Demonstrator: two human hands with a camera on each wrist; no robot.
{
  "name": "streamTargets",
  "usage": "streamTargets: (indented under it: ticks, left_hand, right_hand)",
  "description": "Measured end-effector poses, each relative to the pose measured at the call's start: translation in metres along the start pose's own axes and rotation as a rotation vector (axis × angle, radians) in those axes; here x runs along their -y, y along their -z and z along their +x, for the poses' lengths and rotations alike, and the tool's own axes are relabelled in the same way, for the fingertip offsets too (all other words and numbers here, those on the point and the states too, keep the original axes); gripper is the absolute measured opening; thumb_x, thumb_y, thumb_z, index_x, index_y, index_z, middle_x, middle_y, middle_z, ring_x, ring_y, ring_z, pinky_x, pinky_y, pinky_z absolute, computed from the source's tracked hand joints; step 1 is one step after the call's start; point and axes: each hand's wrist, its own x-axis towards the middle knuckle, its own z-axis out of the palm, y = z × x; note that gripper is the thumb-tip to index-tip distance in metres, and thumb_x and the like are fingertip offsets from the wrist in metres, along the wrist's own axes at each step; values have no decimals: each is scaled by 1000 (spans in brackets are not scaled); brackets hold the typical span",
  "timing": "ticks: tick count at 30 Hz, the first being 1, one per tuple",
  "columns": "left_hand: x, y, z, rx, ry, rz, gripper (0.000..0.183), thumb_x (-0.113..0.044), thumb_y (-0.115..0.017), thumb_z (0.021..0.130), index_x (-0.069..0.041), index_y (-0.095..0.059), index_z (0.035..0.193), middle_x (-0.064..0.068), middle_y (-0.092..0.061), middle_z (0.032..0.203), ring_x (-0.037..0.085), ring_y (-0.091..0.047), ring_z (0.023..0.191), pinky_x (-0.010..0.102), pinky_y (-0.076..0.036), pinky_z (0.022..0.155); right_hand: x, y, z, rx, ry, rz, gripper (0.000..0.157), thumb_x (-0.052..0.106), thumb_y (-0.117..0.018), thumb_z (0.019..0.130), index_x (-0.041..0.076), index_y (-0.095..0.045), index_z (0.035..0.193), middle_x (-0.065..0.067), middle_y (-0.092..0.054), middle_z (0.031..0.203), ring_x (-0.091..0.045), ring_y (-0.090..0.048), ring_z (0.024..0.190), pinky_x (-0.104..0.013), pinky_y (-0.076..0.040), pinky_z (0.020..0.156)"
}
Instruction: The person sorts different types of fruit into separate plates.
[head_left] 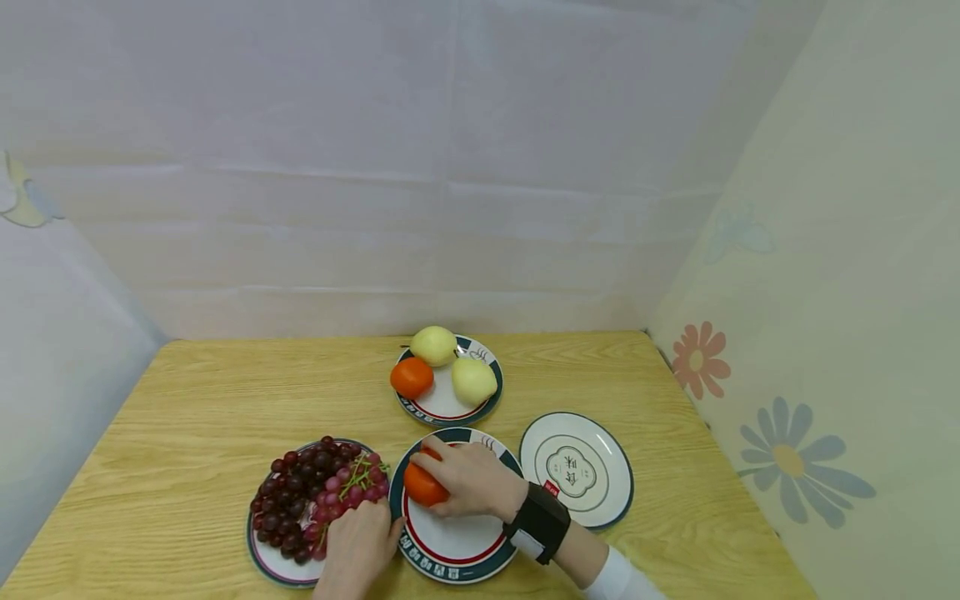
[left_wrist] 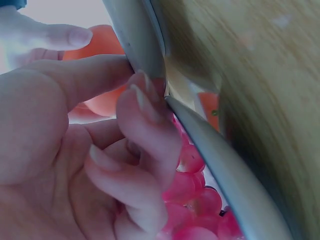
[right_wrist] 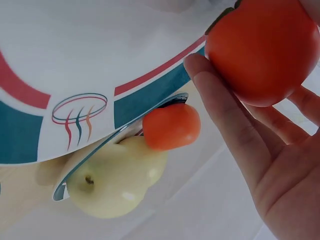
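My right hand [head_left: 480, 479] grips an orange-red persimmon [head_left: 424, 483] over the left part of the middle plate [head_left: 457, 546], which has a dark green and red rim. In the right wrist view, the fingers curve round the persimmon [right_wrist: 262, 50], and dark green leaves show at its top. My left hand [head_left: 362, 537] pinches the left edge of this same plate, the thumb over the rim and fingertips curled at its underside in the left wrist view. Just beyond that hand, dark and pink grapes [head_left: 300, 492] fill the left plate [head_left: 273, 568].
Behind the middle plate stands another plate [head_left: 491, 404] with two pale yellow pears [head_left: 474, 382] and a persimmon [head_left: 412, 378]. A white plate [head_left: 606, 475] with printed characters lies to the right, partly beneath my right wrist in view. Cloth walls surround the wooden table [head_left: 187, 400].
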Motion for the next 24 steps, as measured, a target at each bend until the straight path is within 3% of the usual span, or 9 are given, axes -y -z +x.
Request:
streamTargets:
  ticks: [5, 12, 17, 20, 24]
  left_hand:
    - [0, -1, 0, -21, -7, -3, 27, -28, -72, 78, -3, -64, 73, 8, -58, 57, 23, -53, 47, 38, -43, 42]
    - [0, 0, 1, 2, 0, 2, 27, -28, -71, 78, -2, -64, 74, 7, -57, 56, 21, -52, 47, 37, -44, 43]
    - [0, -1, 0, -7, -7, 2, 27, -28, -72, 78, -3, -64, 73, 8, -58, 57, 22, -53, 47, 37, -43, 42]
    - [0, -1, 1, 3, 1, 8, 28, -29, -72, 78, -3, -64, 74, 8, -58, 58, 23, -53, 48, 38, -44, 43]
    - [-2, 0, 2, 33, 20, 5, 28, -30, -71, 79, -2, -65, 76, 8, -59, 59, 22, -53, 49, 38, -46, 45]
  right_hand:
    - [2, -5, -1, 36, -6, 1, 58, 46, -70, 76, 21, -51, 125, 0, -50, 117, -7, -57, 73, -19, -50, 67]
    - [2, -8, -2, 63, -20, 37, 60, 44, -72, 76, 20, -49, 126, -1, -48, 117, -7, -56, 73, -19, -49, 66]
    - [-5, -1, 0, 122, -62, 98, 67, 54, -68, 75, 24, -47, 131, -1, -48, 124, -9, -57, 79, -21, -49, 69]
    - [-16, 12, 13, 91, -96, 108, 69, 58, -64, 76, 25, -46, 133, -2, -48, 129, -11, -58, 81, -22, -49, 67]
    - [-35, 27, 42, -27, -189, 67, 65, 54, -62, 80, 22, -45, 134, -5, -48, 132, -15, -62, 85, -26, -53, 65]
